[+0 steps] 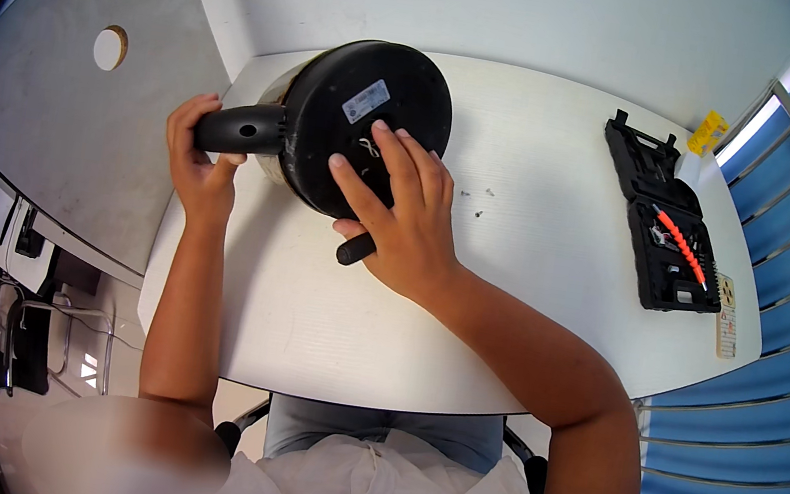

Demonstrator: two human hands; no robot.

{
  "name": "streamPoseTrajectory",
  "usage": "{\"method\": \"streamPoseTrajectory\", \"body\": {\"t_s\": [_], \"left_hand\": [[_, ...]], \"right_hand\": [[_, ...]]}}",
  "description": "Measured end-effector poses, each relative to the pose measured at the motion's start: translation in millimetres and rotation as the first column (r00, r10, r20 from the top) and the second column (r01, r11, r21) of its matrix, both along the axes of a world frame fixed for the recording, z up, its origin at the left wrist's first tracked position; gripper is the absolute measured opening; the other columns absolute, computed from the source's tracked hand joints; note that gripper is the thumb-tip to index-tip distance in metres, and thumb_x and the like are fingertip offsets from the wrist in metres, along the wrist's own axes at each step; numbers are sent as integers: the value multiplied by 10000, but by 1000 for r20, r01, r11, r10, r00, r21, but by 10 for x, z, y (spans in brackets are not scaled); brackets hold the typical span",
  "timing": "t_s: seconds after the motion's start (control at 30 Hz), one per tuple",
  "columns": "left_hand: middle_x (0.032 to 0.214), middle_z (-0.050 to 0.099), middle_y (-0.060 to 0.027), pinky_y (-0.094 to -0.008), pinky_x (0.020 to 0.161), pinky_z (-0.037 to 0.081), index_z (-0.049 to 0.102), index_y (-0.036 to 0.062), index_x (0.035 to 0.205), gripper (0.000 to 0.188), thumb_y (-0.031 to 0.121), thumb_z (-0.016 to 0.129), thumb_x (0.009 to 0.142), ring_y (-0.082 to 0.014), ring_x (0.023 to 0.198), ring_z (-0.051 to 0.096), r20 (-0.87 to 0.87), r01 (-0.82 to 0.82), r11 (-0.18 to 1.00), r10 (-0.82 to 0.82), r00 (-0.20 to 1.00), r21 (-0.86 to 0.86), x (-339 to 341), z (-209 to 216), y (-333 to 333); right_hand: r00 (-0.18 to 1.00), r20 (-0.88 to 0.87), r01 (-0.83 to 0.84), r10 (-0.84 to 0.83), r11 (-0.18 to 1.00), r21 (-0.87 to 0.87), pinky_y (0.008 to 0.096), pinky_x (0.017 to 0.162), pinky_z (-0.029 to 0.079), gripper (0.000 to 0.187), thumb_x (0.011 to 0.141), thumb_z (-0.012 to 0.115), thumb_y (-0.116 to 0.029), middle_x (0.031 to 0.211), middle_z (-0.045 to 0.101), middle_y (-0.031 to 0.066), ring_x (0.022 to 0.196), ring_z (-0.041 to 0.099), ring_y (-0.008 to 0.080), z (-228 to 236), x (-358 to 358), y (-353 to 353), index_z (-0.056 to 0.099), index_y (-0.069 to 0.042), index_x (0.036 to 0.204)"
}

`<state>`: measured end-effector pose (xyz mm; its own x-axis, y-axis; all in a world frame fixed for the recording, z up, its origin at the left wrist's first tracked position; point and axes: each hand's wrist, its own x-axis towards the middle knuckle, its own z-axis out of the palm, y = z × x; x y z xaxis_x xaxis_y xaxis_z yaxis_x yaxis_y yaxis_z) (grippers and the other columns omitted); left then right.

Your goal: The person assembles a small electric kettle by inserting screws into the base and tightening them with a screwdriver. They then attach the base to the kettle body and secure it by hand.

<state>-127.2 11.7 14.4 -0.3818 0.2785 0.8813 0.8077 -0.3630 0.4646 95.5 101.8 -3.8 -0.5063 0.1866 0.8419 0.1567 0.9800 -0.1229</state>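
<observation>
An electric kettle [426, 100] is tipped over so that its round black base, with a small label and a pale loop of cord or wire, faces me. My left hand [200, 164] is closed around the kettle's black handle [235, 129]. Across the base lie the spread fingers of my right hand [406, 203], near the loop. A short black tool handle [356, 249], like a screwdriver's, sticks out from under my right palm by the thumb; its other end is hidden. Several small screws [478, 214] lie on the white table right of the kettle.
On the right of the table [504, 333] lies an open black tool case [639, 196] with an orange flexible shaft [681, 247] in it. Beside it are a yellow box [708, 133] and a pale strip-shaped object [725, 329]. A metal railing [789, 242] runs along the right.
</observation>
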Motion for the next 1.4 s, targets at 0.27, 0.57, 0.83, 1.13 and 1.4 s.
{"method": "streamPoseTrajectory", "body": {"t_s": [0.27,0.57,0.83,1.13,1.4], "left_hand": [[1134,498,-82,-328,938,378,545,44,1083,696,540,755,642,-214,1070,486,84,46,997,-52,995,67,-90,-50,22],[1100,523,-69,-326,905,405,552,66,1065,617,423,800,628,-232,1026,512,12,-94,996,94,996,-12,129,26,10],[1083,527,-79,-327,864,425,549,56,1051,597,356,819,612,-235,1000,523,3,-136,989,136,991,-52,255,87,-4],[1054,531,-89,-345,818,445,551,64,1034,578,265,838,574,-257,977,522,-78,-168,984,164,983,-59,338,118,-9],[1022,557,-88,-362,778,450,557,77,1012,570,253,836,548,-274,942,531,-81,-195,980,192,978,-31,339,118,1]], "right_hand": [[999,10,-50,50,998,36,588,1013,179,659,725,699,-329,1360,373,142,1255,323,304,-84,-4,25,445,-155,1307],[992,-70,-115,109,990,-83,521,1024,218,621,718,707,-235,1284,450,130,1188,396,303,-2,24,205,465,-90,1272],[782,-481,-623,397,466,-629,313,988,344,650,920,497,-440,1269,484,98,1157,455,159,113,96,498,308,11,1348],[742,-526,-669,415,508,-543,273,928,385,616,921,479,-456,1262,498,99,1138,477,127,4,50,561,304,-24,1324],[809,-420,-582,410,461,-670,249,826,402,716,885,520,-492,1187,475,115,1016,466,118,142,119,516,269,4,1335]]}}
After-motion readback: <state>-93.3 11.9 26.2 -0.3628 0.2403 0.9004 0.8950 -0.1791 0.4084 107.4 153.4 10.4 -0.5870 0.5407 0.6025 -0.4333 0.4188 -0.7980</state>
